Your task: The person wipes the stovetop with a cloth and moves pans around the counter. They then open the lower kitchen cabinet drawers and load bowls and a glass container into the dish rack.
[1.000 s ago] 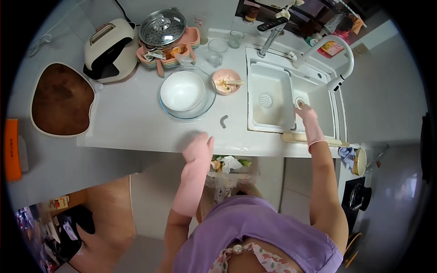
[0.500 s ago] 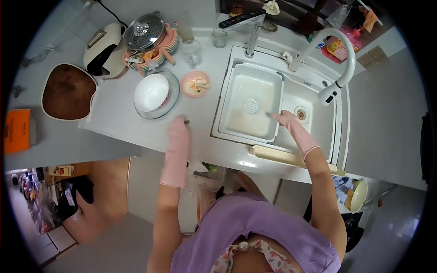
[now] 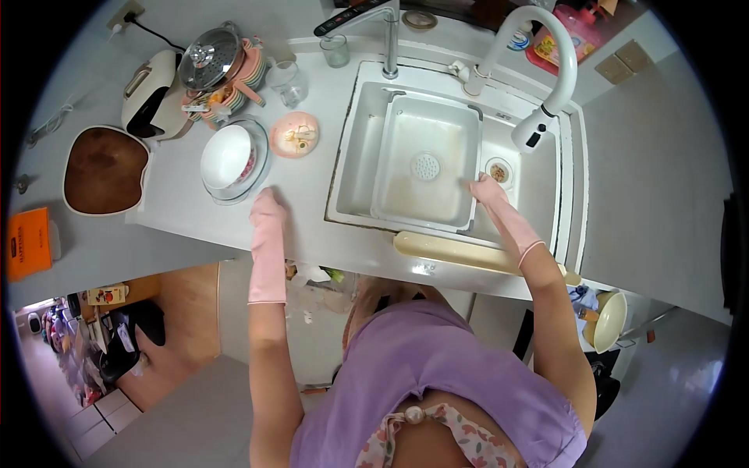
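Both my hands wear pink rubber gloves. My right hand [image 3: 487,189] closes on the right rim of a white rectangular drain basket [image 3: 390,160], which sits inside the white sink [image 3: 355,148]. A round perforated patch marks its floor. Over the counter, my left hand [image 3: 268,207] is curled, its fingertips mostly hidden; whether it holds anything does not show. Just beyond it, a white bowl [image 3: 226,156] rests in a clear glass dish [image 3: 260,160]. A pink plate [image 3: 295,134] with food scraps lies close by.
A white pull-out faucet [image 3: 566,54] arches over the sink's right side, above a drain [image 3: 498,171] with scraps. Two glasses, including a tumbler [image 3: 288,83], stand behind. Stacked dishes under a steamer lid [image 3: 209,59] and a rice cooker [image 3: 154,97] are back left.
The drain basket has slid right within the sink, leaving a gap on its left, with my right hand at its rim. The view has shifted; my left hand stays near the bowls.
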Demonstrator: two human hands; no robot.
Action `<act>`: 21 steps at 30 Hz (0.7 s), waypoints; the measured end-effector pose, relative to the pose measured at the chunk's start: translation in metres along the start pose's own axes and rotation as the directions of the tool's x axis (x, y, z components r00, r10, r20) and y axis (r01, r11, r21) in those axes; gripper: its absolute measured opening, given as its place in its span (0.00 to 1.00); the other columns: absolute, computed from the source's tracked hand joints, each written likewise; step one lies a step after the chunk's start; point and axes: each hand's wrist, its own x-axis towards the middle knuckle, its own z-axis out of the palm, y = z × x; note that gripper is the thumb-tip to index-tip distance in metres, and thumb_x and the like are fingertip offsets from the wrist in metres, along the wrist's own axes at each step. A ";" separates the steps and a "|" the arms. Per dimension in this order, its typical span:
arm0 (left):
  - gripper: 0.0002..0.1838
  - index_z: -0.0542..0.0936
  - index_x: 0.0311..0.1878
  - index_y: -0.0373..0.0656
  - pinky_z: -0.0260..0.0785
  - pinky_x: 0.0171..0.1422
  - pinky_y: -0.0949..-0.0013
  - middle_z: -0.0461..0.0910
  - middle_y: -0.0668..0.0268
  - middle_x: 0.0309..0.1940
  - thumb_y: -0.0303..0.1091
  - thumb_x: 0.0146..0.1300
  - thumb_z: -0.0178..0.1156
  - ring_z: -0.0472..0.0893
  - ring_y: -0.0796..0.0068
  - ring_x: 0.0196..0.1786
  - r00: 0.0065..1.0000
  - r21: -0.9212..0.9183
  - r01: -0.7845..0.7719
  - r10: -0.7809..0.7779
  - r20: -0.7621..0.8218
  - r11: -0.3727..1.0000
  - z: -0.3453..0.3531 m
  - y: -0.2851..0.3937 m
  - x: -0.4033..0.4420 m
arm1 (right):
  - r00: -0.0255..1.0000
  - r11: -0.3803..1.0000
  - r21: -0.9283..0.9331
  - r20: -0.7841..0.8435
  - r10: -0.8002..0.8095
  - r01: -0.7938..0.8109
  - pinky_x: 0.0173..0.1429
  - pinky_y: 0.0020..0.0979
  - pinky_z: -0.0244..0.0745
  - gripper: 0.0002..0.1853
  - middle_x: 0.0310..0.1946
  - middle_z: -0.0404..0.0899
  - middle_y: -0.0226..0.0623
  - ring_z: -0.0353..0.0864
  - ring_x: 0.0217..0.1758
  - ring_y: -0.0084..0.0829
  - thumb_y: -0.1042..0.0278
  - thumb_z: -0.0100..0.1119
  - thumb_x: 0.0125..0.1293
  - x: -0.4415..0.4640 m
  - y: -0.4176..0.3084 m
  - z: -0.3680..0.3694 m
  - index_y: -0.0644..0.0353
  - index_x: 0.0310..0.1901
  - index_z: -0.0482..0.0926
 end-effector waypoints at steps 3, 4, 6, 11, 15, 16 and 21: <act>0.10 0.79 0.44 0.43 0.71 0.55 0.60 0.80 0.54 0.45 0.30 0.60 0.55 0.79 0.53 0.50 0.998 0.019 -0.009 0.008 0.058 1.000 -0.010 0.003 -0.002 | 0.997 0.997 0.032 -0.055 -0.061 0.063 0.47 0.33 0.73 0.26 0.36 0.83 0.40 0.82 0.39 0.35 0.47 0.59 0.53 -0.004 0.006 -0.009 0.61 0.46 0.80; 0.10 0.79 0.44 0.43 0.71 0.56 0.60 0.80 0.54 0.45 0.30 0.60 0.54 0.79 0.53 0.50 0.995 0.037 -0.022 0.018 0.098 0.999 -0.026 0.017 -0.014 | 0.994 0.996 0.042 -0.075 -0.080 0.083 0.47 0.33 0.73 0.27 0.34 0.83 0.41 0.82 0.38 0.35 0.46 0.58 0.52 -0.005 0.009 -0.012 0.60 0.45 0.80; 0.11 0.79 0.46 0.42 0.71 0.56 0.60 0.80 0.53 0.46 0.30 0.61 0.54 0.79 0.52 0.51 0.993 0.048 -0.035 0.029 0.117 0.998 -0.032 0.023 -0.021 | 0.995 0.997 -0.028 -0.064 -0.075 0.074 0.48 0.33 0.73 0.25 0.35 0.83 0.41 0.82 0.39 0.36 0.49 0.57 0.52 -0.001 0.012 -0.019 0.59 0.46 0.80; 0.11 0.78 0.47 0.42 0.71 0.58 0.60 0.79 0.52 0.48 0.29 0.61 0.54 0.78 0.51 0.53 0.994 0.042 0.018 -0.023 0.111 0.999 -0.020 0.023 -0.013 | 0.986 0.994 0.038 -0.138 -0.094 0.100 0.53 0.34 0.73 0.23 0.39 0.83 0.47 0.82 0.46 0.41 0.57 0.55 0.50 0.000 0.015 -0.020 0.59 0.48 0.80; 0.10 0.77 0.46 0.42 0.71 0.57 0.60 0.79 0.51 0.47 0.29 0.61 0.54 0.78 0.51 0.53 0.984 0.050 0.123 -0.128 0.123 0.991 -0.023 0.027 -0.012 | 0.980 0.995 0.058 -0.182 -0.075 0.087 0.54 0.34 0.72 0.22 0.39 0.83 0.44 0.82 0.46 0.40 0.57 0.56 0.51 0.006 0.029 -0.021 0.54 0.49 0.80; 0.10 0.77 0.46 0.43 0.71 0.57 0.60 0.79 0.52 0.47 0.29 0.61 0.54 0.78 0.51 0.53 0.987 0.061 0.098 -0.105 0.124 0.993 -0.024 0.025 -0.013 | 0.979 0.994 0.068 -0.190 -0.071 0.086 0.54 0.34 0.72 0.22 0.39 0.84 0.44 0.82 0.46 0.40 0.57 0.56 0.51 0.006 0.032 -0.022 0.53 0.49 0.81; 0.11 0.77 0.45 0.44 0.72 0.54 0.59 0.80 0.55 0.43 0.32 0.59 0.58 0.79 0.55 0.50 1.000 0.001 -0.017 0.017 0.008 1.000 -0.023 0.003 -0.021 | 0.986 0.996 0.093 -0.165 0.000 0.015 0.51 0.32 0.73 0.22 0.36 0.84 0.41 0.83 0.42 0.35 0.55 0.58 0.53 -0.011 0.040 -0.036 0.56 0.48 0.81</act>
